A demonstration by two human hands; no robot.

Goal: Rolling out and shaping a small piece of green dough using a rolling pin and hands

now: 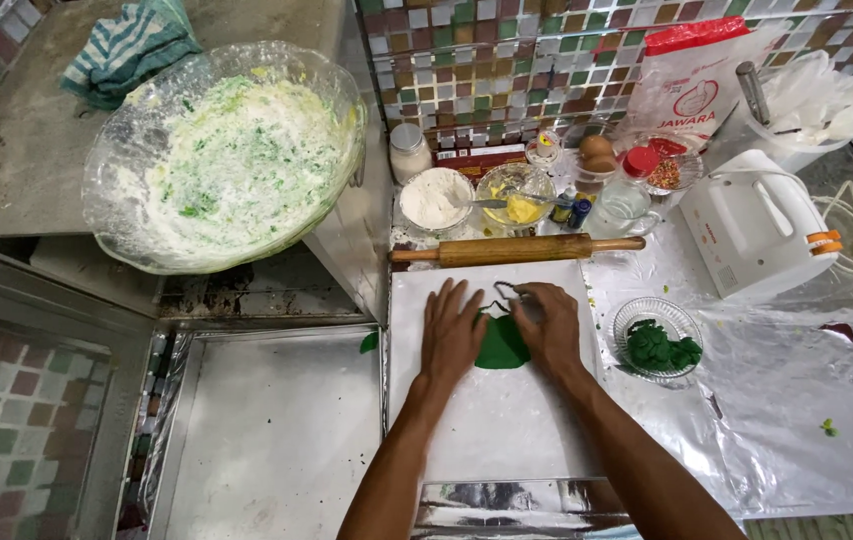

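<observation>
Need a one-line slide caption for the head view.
Both hands, left hand and right hand, press green dough flat on a white board below a rolling pin.

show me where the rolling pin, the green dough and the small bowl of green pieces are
rolling pin (517, 249), head view, middle of the wooden barrel
green dough (500, 345), head view, bare part between the hands
small bowl of green pieces (626, 318), head view, left glass rim

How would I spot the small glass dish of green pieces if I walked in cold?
Start at the white board under both hands. Just right of it, on the foil, sits the small glass dish. Unlike the bowls behind the rolling pin, it holds dark green lumps.
</observation>
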